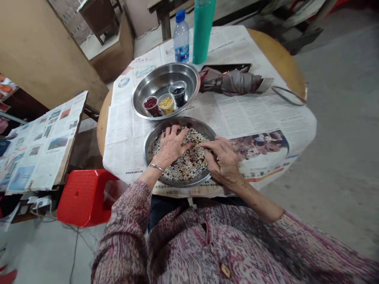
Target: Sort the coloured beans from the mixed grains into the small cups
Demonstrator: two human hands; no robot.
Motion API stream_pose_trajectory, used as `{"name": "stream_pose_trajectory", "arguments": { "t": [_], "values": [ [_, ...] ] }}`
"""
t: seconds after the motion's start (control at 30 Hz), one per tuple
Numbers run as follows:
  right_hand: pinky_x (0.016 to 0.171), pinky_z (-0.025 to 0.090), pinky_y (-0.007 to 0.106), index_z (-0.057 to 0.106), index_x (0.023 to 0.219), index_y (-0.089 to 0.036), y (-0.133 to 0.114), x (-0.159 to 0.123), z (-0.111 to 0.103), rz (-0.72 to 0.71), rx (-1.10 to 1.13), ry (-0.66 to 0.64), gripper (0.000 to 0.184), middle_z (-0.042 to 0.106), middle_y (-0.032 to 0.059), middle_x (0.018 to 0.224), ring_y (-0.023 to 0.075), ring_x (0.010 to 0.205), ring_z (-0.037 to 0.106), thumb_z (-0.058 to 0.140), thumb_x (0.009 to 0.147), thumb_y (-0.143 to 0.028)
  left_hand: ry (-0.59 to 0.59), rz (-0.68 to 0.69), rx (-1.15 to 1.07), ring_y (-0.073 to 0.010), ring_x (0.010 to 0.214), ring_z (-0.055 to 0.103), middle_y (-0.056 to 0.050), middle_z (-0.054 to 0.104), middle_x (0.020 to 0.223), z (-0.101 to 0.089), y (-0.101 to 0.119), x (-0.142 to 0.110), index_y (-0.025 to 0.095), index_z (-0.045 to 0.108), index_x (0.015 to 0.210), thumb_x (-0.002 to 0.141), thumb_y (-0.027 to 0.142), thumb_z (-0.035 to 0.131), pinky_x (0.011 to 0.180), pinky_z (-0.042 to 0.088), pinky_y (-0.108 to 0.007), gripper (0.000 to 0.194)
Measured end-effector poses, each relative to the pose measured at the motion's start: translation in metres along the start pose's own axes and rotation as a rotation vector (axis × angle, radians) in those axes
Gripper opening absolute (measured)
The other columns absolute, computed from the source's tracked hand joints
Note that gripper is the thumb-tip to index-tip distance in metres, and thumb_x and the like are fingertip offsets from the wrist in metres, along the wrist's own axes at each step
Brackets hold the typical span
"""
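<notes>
A metal basin [147, 157] of mixed grains [185, 169] sits close in front of me; white grains, dark red beans and yellow bits lie mingled in it. My left hand [172, 145], with a bracelet at the wrist, rests on the grains with its fingers spread. Over the basin's right side is my right hand [224, 159], thumb and forefinger drawn together at the grains; whatever lies between them is too small to make out. Just behind, a larger metal basin [142, 88] holds three clear cups: red beans [151, 103], yellow beans [166, 105] and black beans [178, 94].
Newspaper [213, 110] covers the round table. At the back stand a water bottle [181, 39] and a green bottle [203, 31]. A folded grey umbrella [233, 82] lies before a dark tray. A red stool [81, 197] and another newspaper-covered table [44, 146] are left.
</notes>
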State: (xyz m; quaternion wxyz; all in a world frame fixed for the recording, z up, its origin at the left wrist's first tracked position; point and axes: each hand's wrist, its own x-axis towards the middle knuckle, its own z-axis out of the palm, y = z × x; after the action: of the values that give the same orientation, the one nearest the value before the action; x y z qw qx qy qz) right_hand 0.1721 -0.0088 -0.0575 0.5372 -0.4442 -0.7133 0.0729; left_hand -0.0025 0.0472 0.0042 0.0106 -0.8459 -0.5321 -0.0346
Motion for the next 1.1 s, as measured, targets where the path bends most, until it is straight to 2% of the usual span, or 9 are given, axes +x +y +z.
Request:
{"name": "stream_pose_trajectory", "arguments": {
  "t": [0.1, 0.2, 0.43, 0.5, 0.6, 0.7, 0.83, 0.97, 1.1],
  "values": [
    [0.102, 0.049, 0.05, 0.065, 0.105, -0.026, 0.0, 0.0, 0.0, 0.016, 0.014, -0.001, 0.023, 0.073, 0.0039, 0.097, 0.0224, 0.09, 0.067, 0.054, 0.089, -0.014, -0.073, 0.032, -0.06, -0.0218, 0.11, 0.057, -0.007, 0.061, 0.116, -0.003, 0.0, -0.005, 0.02, 0.062, 0.118, 0.102, 0.028, 0.052, 0.099, 0.048, -0.036, 0.02],
    [0.102, 0.049, 0.051, 0.064, 0.104, -0.027, -0.001, 0.0, 0.0, 0.039, 0.003, -0.021, 0.022, 0.073, 0.0034, 0.096, 0.0227, 0.089, 0.068, 0.053, 0.089, -0.015, -0.089, -0.022, -0.043, -0.0202, 0.104, 0.058, -0.007, 0.063, 0.108, -0.01, -0.001, -0.016, 0.018, 0.062, 0.108, 0.103, 0.018, 0.043, 0.096, 0.049, -0.034, 0.02],
    [0.103, 0.048, 0.052, 0.065, 0.103, -0.026, -0.002, -0.001, -0.001, 0.04, 0.0, -0.026, 0.022, 0.074, 0.0034, 0.095, 0.0226, 0.089, 0.068, 0.053, 0.089, -0.015, -0.096, -0.277, -0.012, -0.0255, 0.109, 0.055, -0.011, 0.057, 0.116, -0.025, -0.009, -0.057, 0.018, 0.058, 0.109, 0.1, 0.041, 0.057, 0.095, 0.05, -0.039, 0.025],
    [0.103, 0.048, 0.051, 0.065, 0.104, -0.026, -0.002, -0.002, -0.001, 0.035, -0.005, -0.018, 0.022, 0.074, 0.0035, 0.095, 0.0226, 0.089, 0.068, 0.053, 0.089, -0.015, -0.137, -0.241, -0.095, -0.025, 0.11, 0.056, -0.01, 0.055, 0.117, -0.025, -0.007, -0.068, 0.018, 0.056, 0.115, 0.094, 0.044, 0.067, 0.095, 0.051, -0.038, 0.035],
    [0.103, 0.048, 0.05, 0.064, 0.105, -0.026, -0.002, -0.003, -0.001, 0.015, 0.002, -0.011, 0.023, 0.074, 0.0032, 0.095, 0.0221, 0.089, 0.067, 0.053, 0.09, -0.014, -0.183, -0.115, -0.24, -0.0212, 0.109, 0.058, -0.007, 0.055, 0.117, -0.021, 0.004, -0.077, 0.018, 0.052, 0.121, 0.093, 0.033, 0.07, 0.096, 0.052, -0.036, 0.037],
    [0.103, 0.049, 0.049, 0.064, 0.106, -0.026, -0.002, -0.003, -0.002, -0.001, -0.004, -0.023, 0.023, 0.073, 0.003, 0.095, 0.0216, 0.088, 0.067, 0.052, 0.09, -0.014, -0.188, 0.028, -0.272, -0.0188, 0.108, 0.058, -0.006, 0.057, 0.118, -0.017, 0.017, -0.072, 0.02, 0.053, 0.124, 0.098, 0.018, 0.057, 0.097, 0.052, -0.033, 0.027],
    [0.104, 0.048, 0.051, 0.064, 0.107, -0.027, -0.004, -0.002, -0.003, 0.028, -0.018, -0.028, 0.025, 0.073, 0.0034, 0.095, 0.0224, 0.089, 0.068, 0.05, 0.091, -0.013, -0.104, 0.164, -0.146, -0.024, 0.122, 0.051, -0.007, 0.057, 0.131, -0.009, 0.023, -0.046, 0.022, 0.055, 0.13, 0.101, 0.017, 0.047, 0.105, 0.046, -0.039, 0.031],
    [0.105, 0.047, 0.051, 0.065, 0.108, -0.026, -0.004, -0.002, -0.004, 0.014, 0.004, -0.043, 0.027, 0.074, 0.004, 0.097, 0.0225, 0.091, 0.068, 0.051, 0.09, -0.011, -0.024, 0.153, -0.062, -0.0269, 0.136, 0.042, -0.007, 0.049, 0.149, -0.004, 0.007, -0.018, 0.025, 0.053, 0.134, 0.1, 0.021, 0.051, 0.112, 0.04, -0.045, 0.035],
    [0.105, 0.047, 0.051, 0.066, 0.109, -0.027, -0.002, -0.002, -0.004, 0.006, 0.008, -0.038, 0.029, 0.073, 0.0032, 0.097, 0.0226, 0.089, 0.067, 0.053, 0.089, -0.011, -0.059, -0.003, 0.017, -0.0273, 0.124, 0.051, -0.012, 0.057, 0.135, -0.012, -0.015, -0.011, 0.02, 0.058, 0.126, 0.101, 0.024, 0.05, 0.104, 0.045, -0.044, 0.026]
  ]
}}
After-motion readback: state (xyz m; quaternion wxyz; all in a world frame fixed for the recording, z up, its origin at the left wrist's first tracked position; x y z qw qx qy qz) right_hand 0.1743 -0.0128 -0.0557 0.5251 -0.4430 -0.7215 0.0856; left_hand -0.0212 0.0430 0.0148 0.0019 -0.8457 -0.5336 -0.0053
